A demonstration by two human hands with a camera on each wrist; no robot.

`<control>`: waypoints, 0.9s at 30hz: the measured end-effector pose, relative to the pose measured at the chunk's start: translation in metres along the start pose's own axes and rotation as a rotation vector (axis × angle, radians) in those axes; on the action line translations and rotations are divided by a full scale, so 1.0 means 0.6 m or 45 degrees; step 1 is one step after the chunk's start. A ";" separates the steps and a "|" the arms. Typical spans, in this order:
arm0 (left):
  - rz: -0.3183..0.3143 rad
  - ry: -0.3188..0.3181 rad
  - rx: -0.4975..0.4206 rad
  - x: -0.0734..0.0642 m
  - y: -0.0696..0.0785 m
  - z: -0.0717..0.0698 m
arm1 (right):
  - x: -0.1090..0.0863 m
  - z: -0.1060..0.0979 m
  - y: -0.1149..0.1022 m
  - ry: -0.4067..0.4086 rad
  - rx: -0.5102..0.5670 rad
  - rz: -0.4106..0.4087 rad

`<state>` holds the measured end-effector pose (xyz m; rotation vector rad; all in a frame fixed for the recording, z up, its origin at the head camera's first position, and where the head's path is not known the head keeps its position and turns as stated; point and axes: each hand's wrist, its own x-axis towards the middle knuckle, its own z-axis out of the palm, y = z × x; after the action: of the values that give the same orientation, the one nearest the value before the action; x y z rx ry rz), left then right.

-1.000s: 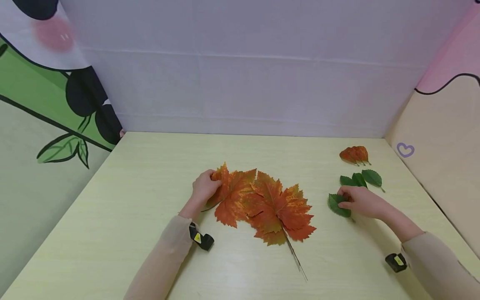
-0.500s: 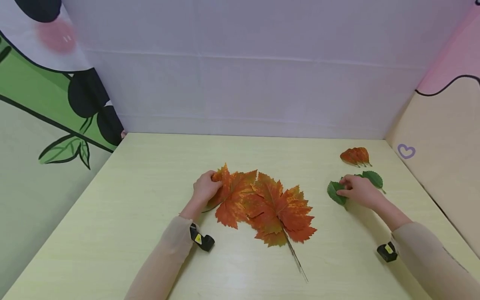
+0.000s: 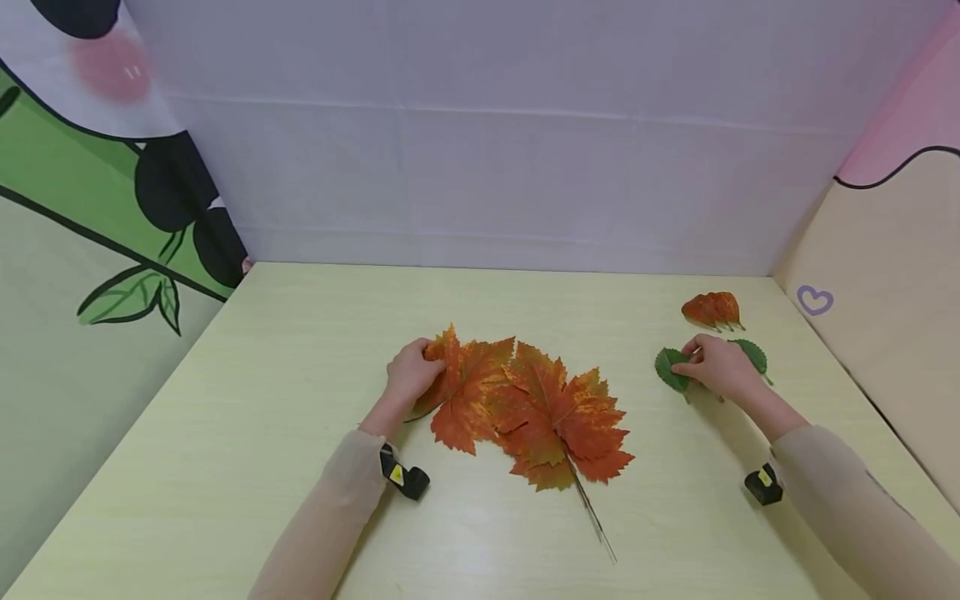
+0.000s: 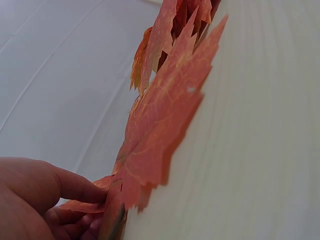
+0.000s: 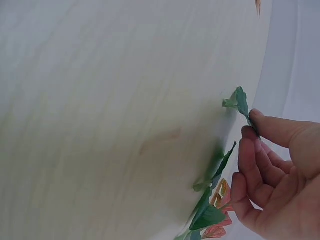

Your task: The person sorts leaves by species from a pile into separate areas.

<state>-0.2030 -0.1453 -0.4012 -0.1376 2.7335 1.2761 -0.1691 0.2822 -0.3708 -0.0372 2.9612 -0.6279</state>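
With thumb and fingers my left hand (image 3: 412, 372) pinches the left edge of an orange artificial maple leaf (image 3: 472, 385); the left wrist view shows the thumb (image 4: 82, 189) on it. That leaf overlaps a fan of orange maple leaves (image 3: 558, 412) whose thin stems (image 3: 588, 504) point toward the front. On the right, my right hand (image 3: 718, 364) pinches a small green leaf (image 3: 668, 369) between thumb and fingertips, just above the table. Other green leaves (image 5: 202, 212) lie beside it, partly hidden by the hand in the head view.
A row of small reddish-brown leaves (image 3: 711, 309) lies at the table's back right. One green leaf (image 3: 752, 355) shows past my right hand. Pale cloth (image 3: 510, 183) stands along the back edge of the table (image 3: 225, 433), with patterned panels at both sides.
My right hand has moved away from me with its green leaf, from in front of the green row to level with it. My left hand and the maple leaves stay put.
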 end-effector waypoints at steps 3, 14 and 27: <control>-0.003 0.002 -0.002 0.001 0.000 0.001 | 0.001 -0.001 -0.001 0.015 -0.032 0.016; -0.036 0.000 -0.007 0.003 -0.004 0.001 | 0.002 0.011 -0.042 0.103 -0.048 -0.047; -0.044 -0.016 -0.022 0.002 0.000 0.002 | -0.004 0.019 -0.126 -0.103 0.091 -0.204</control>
<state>-0.2040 -0.1443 -0.4023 -0.1775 2.6984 1.2870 -0.1656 0.2088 -0.3503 -0.2891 2.8751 -0.7334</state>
